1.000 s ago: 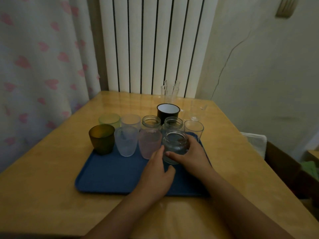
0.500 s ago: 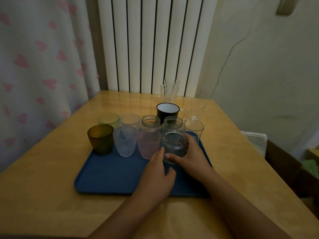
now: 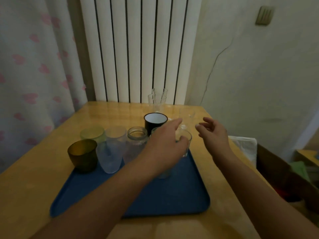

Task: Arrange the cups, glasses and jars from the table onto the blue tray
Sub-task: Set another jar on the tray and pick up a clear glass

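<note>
The blue tray [image 3: 172,195] lies on the wooden table [image 3: 43,169]. On its far part stand an amber cup [image 3: 82,154], a frosted blue cup [image 3: 109,156], a green cup [image 3: 92,133], a frosted clear cup [image 3: 115,133], a glass jar [image 3: 137,137] and a clear glass [image 3: 187,138]. A small jar [image 3: 163,175] is mostly hidden under my left wrist. Behind the tray sit a black mug [image 3: 155,120], tall clear glasses [image 3: 157,100] and one more clear glass [image 3: 187,116]. My left hand [image 3: 165,144] stretches over the tray, fingers straight, holding nothing. My right hand [image 3: 212,131] hovers beyond the tray's right corner, fingers loose and empty.
A white radiator [image 3: 138,49] stands behind the table, with a heart-print curtain [image 3: 34,75] to its left. A white cloth [image 3: 245,147] lies past the table's right edge, near dark furniture [image 3: 276,169]. The tray's near half is bare blue.
Both hands have let go of the small jar on the tray. They have lifted and moved forward toward the back of the table, the right hand swinging out to the right.
</note>
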